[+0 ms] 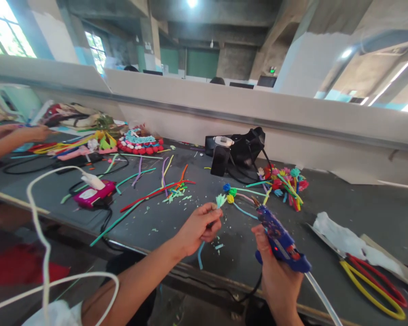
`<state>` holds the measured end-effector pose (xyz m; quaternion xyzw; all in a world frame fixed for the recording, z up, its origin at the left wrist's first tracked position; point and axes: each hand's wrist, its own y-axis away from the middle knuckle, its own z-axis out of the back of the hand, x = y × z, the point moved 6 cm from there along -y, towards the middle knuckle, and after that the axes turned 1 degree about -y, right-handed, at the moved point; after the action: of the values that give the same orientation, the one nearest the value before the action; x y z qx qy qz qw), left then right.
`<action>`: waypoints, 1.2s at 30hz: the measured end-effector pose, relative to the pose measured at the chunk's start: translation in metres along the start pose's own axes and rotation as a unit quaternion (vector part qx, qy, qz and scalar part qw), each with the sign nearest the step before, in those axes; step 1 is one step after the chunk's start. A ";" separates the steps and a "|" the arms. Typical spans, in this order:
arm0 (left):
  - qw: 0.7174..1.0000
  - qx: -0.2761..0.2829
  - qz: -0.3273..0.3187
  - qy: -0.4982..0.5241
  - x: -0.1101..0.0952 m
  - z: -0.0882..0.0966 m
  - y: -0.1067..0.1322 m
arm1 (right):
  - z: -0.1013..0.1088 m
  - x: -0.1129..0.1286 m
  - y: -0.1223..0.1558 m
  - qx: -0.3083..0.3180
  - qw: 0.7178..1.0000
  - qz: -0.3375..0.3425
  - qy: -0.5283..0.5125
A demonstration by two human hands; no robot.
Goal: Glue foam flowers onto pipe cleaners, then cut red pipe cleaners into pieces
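My left hand [200, 226] is closed in a pinch on a light blue pipe cleaner stem [200, 254] topped with a small pale green tuft [221, 199]. My right hand [279, 276] grips a blue hot glue gun [279, 239], its nozzle pointing up and left toward the tuft. A clear glue stick [321, 296] sticks out of the gun's back. Just beyond the hands lie small blue, green and yellow pompom flowers [230, 194] on stems.
Loose coloured pipe cleaners [156, 190] litter the dark table [343, 199]. A bunch of finished flowers [287, 183] lies by a black bag [245, 151]. A pink device [93, 194] with white cable sits left. Another person's arm [10, 138] reaches in far left. Yellow and red loops [374, 283] lie right.
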<state>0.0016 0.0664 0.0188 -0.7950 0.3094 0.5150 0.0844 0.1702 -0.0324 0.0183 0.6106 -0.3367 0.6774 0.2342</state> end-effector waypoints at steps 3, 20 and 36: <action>1.000 -0.004 -0.003 -0.016 -0.001 0.002 -0.001 | -0.001 0.001 -0.001 0.028 0.999 0.019 0.007; 0.994 -0.054 -0.050 -0.086 -0.010 0.002 0.005 | -0.021 -0.007 0.004 0.166 0.984 0.028 0.055; 0.984 -0.089 -0.068 -0.139 -0.014 -0.001 0.010 | -0.023 0.010 0.005 0.161 0.979 0.033 0.117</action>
<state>-0.0075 0.0644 0.0335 -0.7395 0.1929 0.6386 0.0906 0.1493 -0.0198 0.0270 0.5451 -0.2135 0.7969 0.1487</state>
